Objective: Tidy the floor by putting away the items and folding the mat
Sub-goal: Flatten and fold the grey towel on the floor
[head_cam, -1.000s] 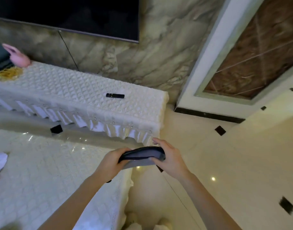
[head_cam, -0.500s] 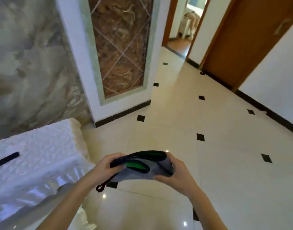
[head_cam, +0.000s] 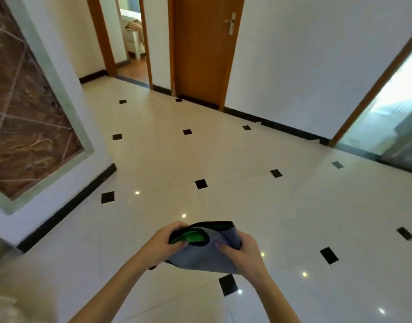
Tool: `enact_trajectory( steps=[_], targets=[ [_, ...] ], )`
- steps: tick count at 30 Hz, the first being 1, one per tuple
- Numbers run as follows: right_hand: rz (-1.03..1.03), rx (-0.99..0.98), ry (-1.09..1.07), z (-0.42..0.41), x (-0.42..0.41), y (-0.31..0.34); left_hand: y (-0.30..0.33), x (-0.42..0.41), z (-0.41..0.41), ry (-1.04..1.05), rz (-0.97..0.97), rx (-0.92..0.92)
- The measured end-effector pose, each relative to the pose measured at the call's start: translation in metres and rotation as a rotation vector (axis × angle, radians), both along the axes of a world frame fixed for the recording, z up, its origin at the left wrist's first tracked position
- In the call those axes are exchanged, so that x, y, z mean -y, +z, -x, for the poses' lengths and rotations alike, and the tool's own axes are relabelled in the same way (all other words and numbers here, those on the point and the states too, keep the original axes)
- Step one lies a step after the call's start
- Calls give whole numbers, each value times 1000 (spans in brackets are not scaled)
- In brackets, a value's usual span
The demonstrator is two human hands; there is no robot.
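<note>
A folded mat [head_cam: 201, 257], grey on the outside with a black edge and a green inner face showing at its open fold, is held in mid-air in the lower centre of the frame, above the floor [head_cam: 223, 159]. It is gripped at both ends. The left hand [head_cam: 164, 244] is curled round the mat's left end, with the fingers wrapped over the black-edged fold and the thumb side lying against the grey cloth. The right hand [head_cam: 243, 255] is closed on the right end, its fingertips pressed into the grey surface of the cloth and the far edge covered by the fingers. Both bare forearms are seen rising from the bottom edge of the frame. A short dark loop or strap is seen hanging below the mat beside the left wrist.

The floor is laid with glossy cream tiles set with small black squares, and bright ceiling lights are reflected in it. A brown marbled wall panel [head_cam: 25, 113] in a pale frame is seen at the left of the frame. A closed wooden door [head_cam: 202, 50] with a metal handle is placed at the upper centre, and an open doorway [head_cam: 131, 40] is seen just to its left. A glass door [head_cam: 396, 117] is seen at the right edge.
</note>
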State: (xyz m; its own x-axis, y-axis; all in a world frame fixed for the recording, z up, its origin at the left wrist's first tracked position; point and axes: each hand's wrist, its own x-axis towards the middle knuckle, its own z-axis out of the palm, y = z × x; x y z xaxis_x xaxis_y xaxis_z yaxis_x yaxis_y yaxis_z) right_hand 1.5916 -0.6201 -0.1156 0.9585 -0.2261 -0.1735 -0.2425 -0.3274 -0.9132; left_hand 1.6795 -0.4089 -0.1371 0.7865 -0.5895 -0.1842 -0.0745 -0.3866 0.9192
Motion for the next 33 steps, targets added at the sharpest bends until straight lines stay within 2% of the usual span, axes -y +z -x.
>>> enact_trajectory(
  steps=[7, 11, 16, 23, 33],
  targets=[
    [-32, -55, -163, 11, 99, -3, -14, 129, -13, -228, -54, -1],
    [-51, -55, -306, 21, 135, -7, -16, 189, -8, -327, -119, 157],
    [-59, -51, -430, 36, 166, -17, -10, 254, 8, -482, 53, 186],
    [-76, -30, -605, 28, 218, -24, -8, 333, -5, -564, 122, 192],
    [-134, 45, -735, -30, 316, -19, -7, 455, -91, -602, 172, 229]
  ],
)
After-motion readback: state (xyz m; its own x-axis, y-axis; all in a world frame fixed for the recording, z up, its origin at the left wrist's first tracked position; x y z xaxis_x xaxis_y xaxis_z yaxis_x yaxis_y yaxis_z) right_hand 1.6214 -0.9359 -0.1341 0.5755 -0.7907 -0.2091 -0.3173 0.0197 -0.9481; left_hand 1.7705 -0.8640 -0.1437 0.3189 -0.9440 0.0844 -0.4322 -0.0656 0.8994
